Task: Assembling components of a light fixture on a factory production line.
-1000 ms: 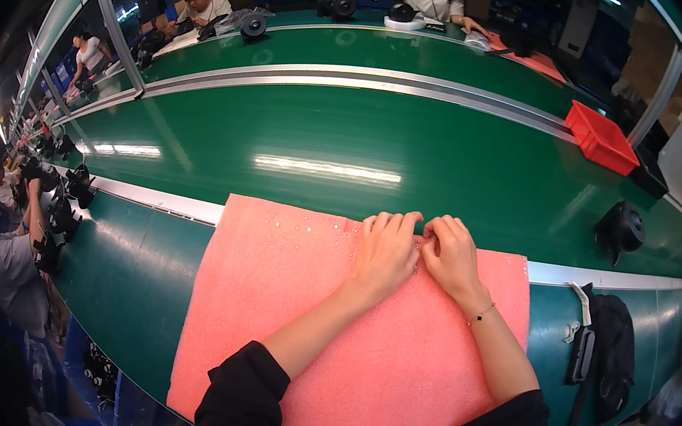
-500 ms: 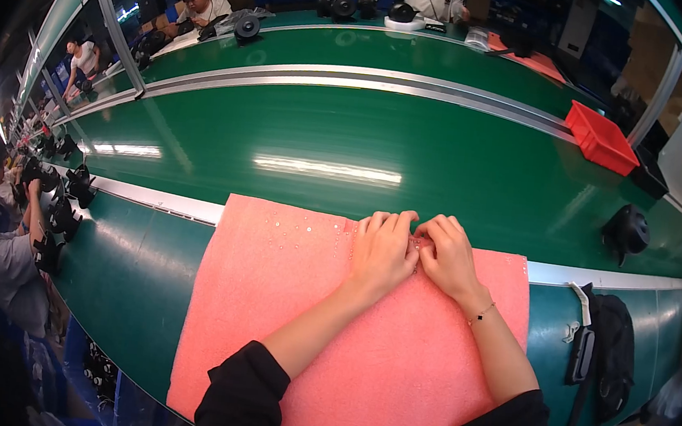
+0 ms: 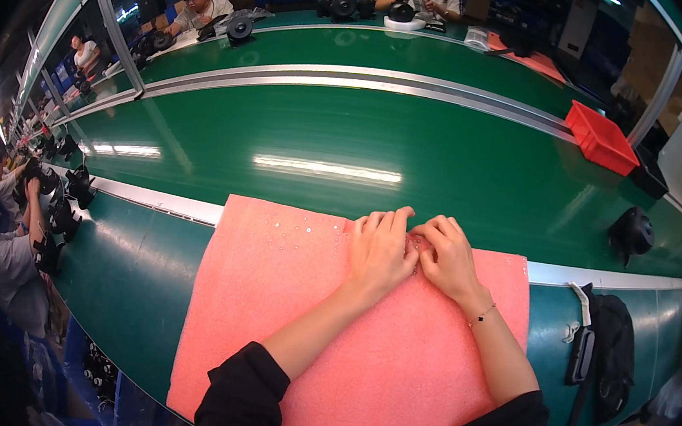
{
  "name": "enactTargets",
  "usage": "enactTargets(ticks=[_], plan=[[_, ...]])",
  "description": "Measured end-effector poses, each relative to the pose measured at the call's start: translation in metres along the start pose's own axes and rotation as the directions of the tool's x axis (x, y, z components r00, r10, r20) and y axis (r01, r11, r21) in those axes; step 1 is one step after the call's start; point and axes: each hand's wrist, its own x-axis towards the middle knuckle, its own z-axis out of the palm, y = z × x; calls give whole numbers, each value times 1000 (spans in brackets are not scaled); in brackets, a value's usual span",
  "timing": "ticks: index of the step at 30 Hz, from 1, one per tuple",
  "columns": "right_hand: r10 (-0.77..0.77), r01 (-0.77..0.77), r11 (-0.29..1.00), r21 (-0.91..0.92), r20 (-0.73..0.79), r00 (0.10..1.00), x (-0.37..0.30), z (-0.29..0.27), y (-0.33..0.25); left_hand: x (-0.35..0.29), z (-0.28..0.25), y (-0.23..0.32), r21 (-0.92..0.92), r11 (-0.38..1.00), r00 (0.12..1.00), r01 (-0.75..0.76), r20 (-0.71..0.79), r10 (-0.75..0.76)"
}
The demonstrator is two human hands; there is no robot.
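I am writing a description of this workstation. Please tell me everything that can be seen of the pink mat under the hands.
The pink mat is a large rectangular sheet that looks like soft foam with a fine grainy surface. It lies flat on the green table, its far edge along the metal rail of the conveyor. Small shiny specks are scattered near its far left part. The left hand and right hand rest on it close together near the far edge, and both forearms lie over it.
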Motion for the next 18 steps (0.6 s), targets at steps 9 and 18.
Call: enactTargets(ticks=[9, 18], plan=[[-32, 32, 999, 21, 35, 999, 2, -2, -2, 0, -1, 0, -66, 998, 999, 2, 32, 0], [-22, 22, 1000, -11, 58, 998, 3, 4, 2, 1, -2, 0, -93, 996, 997, 0, 79, 7]])
